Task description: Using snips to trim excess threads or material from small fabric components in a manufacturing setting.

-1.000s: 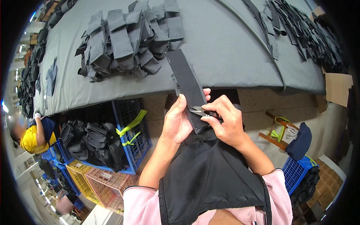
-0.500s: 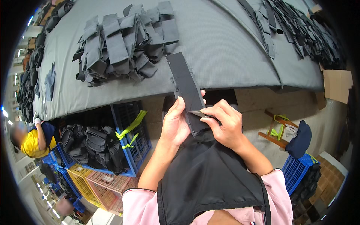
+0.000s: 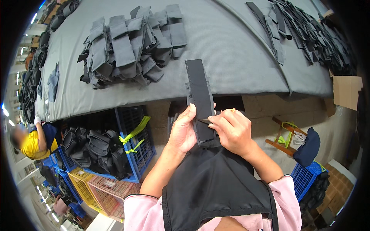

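Note:
A long dark grey fabric strip (image 3: 197,82) stands out from my left hand (image 3: 182,133), its far end over the edge of the covered table. My left thumb presses along its left side, with the fingers behind it. My right hand (image 3: 236,134) is closed in a pinch on a thin, pointed tool (image 3: 203,120), which lies across the lower part of the strip; its exact kind is too small to tell. Both hands are above my black apron (image 3: 216,181). Ahead to the left, a pile of similar grey fabric strips (image 3: 122,50) rests on the table.
The grey-covered table (image 3: 227,57) spans the far side. More dark strips (image 3: 300,34) are heaped at the right, near a cardboard box (image 3: 347,92). A blue crate (image 3: 133,161) of black bags stands lower left, a wooden stool (image 3: 279,134) lower right. Another person (image 3: 36,142) is at far left.
The strip has swung more upright, its far end moving right and slightly down. My right hand keeps its pinch, with the tool's tip a little lower on the picture.

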Action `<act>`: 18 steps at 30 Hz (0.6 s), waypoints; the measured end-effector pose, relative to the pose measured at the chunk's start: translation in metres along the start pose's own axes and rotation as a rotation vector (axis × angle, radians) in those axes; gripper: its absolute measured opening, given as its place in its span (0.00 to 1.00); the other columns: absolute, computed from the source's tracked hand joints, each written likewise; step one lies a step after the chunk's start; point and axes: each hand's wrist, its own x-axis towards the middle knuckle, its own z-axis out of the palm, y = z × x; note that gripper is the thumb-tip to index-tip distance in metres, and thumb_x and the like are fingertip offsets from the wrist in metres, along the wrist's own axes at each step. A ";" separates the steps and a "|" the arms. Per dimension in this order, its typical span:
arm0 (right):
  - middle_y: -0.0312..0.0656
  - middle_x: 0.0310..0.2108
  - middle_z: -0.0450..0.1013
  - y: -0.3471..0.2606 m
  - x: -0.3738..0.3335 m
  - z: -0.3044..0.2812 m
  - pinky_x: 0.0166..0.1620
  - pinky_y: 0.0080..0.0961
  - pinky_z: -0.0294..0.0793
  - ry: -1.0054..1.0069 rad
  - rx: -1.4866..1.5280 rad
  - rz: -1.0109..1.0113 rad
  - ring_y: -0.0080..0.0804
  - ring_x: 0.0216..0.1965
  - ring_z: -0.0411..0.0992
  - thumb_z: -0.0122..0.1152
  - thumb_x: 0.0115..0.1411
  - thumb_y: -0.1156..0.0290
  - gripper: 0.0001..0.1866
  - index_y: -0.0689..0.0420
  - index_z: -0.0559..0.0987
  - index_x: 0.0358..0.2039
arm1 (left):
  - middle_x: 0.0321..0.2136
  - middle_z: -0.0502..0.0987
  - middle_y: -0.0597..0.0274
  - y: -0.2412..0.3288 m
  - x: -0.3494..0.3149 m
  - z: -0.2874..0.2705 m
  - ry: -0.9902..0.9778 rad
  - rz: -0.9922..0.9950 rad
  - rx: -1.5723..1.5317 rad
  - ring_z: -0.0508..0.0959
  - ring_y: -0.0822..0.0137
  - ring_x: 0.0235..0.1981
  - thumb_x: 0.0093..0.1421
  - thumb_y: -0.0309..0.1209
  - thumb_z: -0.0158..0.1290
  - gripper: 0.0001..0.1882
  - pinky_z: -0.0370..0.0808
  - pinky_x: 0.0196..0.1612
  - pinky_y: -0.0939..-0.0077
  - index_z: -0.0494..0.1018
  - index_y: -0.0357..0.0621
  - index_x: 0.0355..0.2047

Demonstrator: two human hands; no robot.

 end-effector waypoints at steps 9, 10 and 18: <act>0.39 0.21 0.69 -0.005 0.000 -0.012 0.24 0.26 0.66 -0.003 0.107 0.124 0.34 0.21 0.68 0.68 0.39 0.78 0.12 0.59 0.77 0.27 | 0.48 0.70 0.49 0.001 0.005 0.004 0.008 0.012 -0.016 0.73 0.57 0.46 0.64 0.38 0.44 0.21 0.74 0.48 0.62 0.64 0.36 0.51; 0.37 0.23 0.69 -0.005 0.002 -0.008 0.24 0.27 0.64 0.045 0.081 0.107 0.34 0.20 0.66 0.66 0.43 0.74 0.10 0.57 0.77 0.28 | 0.47 0.70 0.50 0.003 0.002 0.008 0.033 0.015 -0.036 0.73 0.58 0.46 0.63 0.39 0.45 0.21 0.73 0.49 0.63 0.64 0.36 0.50; 0.41 0.26 0.64 -0.013 0.007 0.019 0.28 0.25 0.68 0.012 0.287 0.307 0.30 0.25 0.67 0.62 0.46 0.81 0.09 0.62 0.73 0.29 | 0.34 0.75 0.63 0.001 0.002 -0.001 0.089 0.133 -0.118 0.76 0.68 0.36 0.61 0.38 0.50 0.11 0.74 0.41 0.71 0.70 0.46 0.39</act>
